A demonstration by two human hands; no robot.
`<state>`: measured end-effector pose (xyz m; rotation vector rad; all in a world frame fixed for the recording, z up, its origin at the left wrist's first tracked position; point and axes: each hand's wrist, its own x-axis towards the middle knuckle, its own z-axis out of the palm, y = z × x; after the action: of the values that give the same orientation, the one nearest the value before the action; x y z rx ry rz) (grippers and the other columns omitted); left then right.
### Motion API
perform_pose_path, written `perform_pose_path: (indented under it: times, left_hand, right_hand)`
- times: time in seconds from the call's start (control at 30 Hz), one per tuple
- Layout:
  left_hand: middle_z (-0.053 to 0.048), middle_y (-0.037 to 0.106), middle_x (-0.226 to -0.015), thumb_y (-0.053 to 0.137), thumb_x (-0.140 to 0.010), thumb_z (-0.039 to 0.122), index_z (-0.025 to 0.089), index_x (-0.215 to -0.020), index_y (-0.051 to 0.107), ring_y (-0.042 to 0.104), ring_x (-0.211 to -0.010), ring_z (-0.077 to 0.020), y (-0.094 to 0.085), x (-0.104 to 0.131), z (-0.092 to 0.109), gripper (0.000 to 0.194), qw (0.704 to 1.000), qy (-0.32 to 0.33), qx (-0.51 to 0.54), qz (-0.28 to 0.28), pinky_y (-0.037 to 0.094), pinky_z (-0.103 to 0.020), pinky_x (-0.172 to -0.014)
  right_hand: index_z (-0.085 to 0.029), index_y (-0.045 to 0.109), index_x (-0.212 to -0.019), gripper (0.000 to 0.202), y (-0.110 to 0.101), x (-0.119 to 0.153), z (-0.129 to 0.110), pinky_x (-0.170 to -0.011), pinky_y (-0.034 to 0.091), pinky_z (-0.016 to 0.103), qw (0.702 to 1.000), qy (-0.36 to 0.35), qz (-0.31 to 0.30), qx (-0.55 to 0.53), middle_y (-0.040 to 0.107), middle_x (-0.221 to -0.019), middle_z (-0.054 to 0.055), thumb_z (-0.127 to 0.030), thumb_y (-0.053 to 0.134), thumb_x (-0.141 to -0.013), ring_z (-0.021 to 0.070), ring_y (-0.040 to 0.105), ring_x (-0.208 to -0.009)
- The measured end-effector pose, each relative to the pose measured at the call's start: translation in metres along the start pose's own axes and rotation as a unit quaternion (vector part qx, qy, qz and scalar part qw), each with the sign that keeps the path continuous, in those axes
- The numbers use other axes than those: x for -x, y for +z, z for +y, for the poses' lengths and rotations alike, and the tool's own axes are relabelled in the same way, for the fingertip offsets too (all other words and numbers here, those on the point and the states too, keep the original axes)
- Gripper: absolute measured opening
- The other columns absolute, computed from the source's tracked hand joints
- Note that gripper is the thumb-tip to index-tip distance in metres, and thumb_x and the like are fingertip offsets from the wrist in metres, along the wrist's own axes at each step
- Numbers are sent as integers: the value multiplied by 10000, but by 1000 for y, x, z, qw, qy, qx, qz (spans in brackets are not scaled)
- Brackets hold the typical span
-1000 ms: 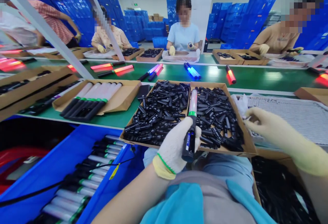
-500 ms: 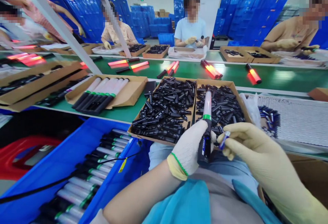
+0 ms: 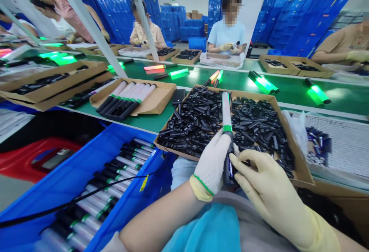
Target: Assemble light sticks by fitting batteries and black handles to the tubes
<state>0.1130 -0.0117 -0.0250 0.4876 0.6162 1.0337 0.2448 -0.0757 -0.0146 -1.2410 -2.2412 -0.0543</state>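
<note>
My left hand (image 3: 213,163), in a white knit glove, is wrapped round the black handle of a light stick (image 3: 227,113) with a frosted tube and a green ring. The stick points away from me, and its handle has an open slot with something blue and shiny inside. My right hand (image 3: 266,182), in a pale yellow glove, has its fingertips at this slot, closed on a battery (image 3: 230,166) that they partly cover. Just beyond my hands, cardboard trays (image 3: 306,175) hold many small black plastic parts (image 3: 198,117).
Loose blue batteries (image 3: 318,140) lie by a plastic bag at right. A blue bin (image 3: 115,131) of light sticks stands low at left, crossed by a black cable (image 3: 86,202). Lit sticks (image 3: 263,82) lie on the green conveyor (image 3: 343,90). Co-workers sit opposite; a slanted post (image 3: 92,29) stands left.
My right hand has brought the battery left to the handle's slot. Most of the lit sticks on the conveyor turned from red to green. The view has shifted slightly left.
</note>
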Motion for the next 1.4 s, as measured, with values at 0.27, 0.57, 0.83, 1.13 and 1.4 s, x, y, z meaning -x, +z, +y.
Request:
perform_pose_path:
  times: [0.27, 0.57, 0.83, 1.13, 1.4]
  left_hand:
    - [-8, 614, -712, 556, -930, 334, 157, -1020, 588, 566, -488, -69, -38, 4, 77, 201, 987, 47, 13, 151, 472, -150, -450]
    - [-29, 631, -707, 551, -926, 360, 140, -1052, 576, 560, -419, -102, -48, 14, 79, 255, 986, 47, -26, 159, 417, -178, -329]
    - [-33, 653, -726, 557, -925, 341, 147, -1036, 597, 577, -451, -95, -48, 11, 73, 226, 988, -1, 16, 151, 449, -177, -385]
    - [-18, 629, -775, 630, -851, 483, 169, -988, 611, 561, -524, -88, -40, -2, 35, 342, 998, -53, 12, 13, 452, -180, -437]
    - [-12, 664, -741, 729, -781, 372, 175, -865, 678, 638, -721, -141, -10, 1, 18, 220, 999, -10, 31, -14, 528, -237, -698]
  right_hand:
    - [-208, 679, -1148, 317, 24, -49, 62, -977, 484, 429, 990, 121, -74, -21, 656, -1190, 85, -248, 418, -974, 248, 604, -1105]
    - [-150, 657, -1003, 155, 111, -136, 65, -919, 484, 423, 976, 73, -201, -35, 665, -1032, 67, -271, 613, -917, 199, 619, -983]
    - [-175, 602, -1017, 194, 91, -123, 69, -724, 477, 317, 965, 161, -157, -137, 608, -837, 10, -229, 626, -832, 156, 562, -743]
    - [-243, 644, -1040, 286, 12, -47, 32, -736, 529, 307, 831, 343, 76, -431, 693, -961, 34, -430, 686, -828, 195, 654, -841]
    - [-275, 665, -1036, 223, 19, -22, 5, -733, 545, 350, 912, 286, -1, -296, 678, -912, 23, -410, 629, -863, 210, 644, -814]
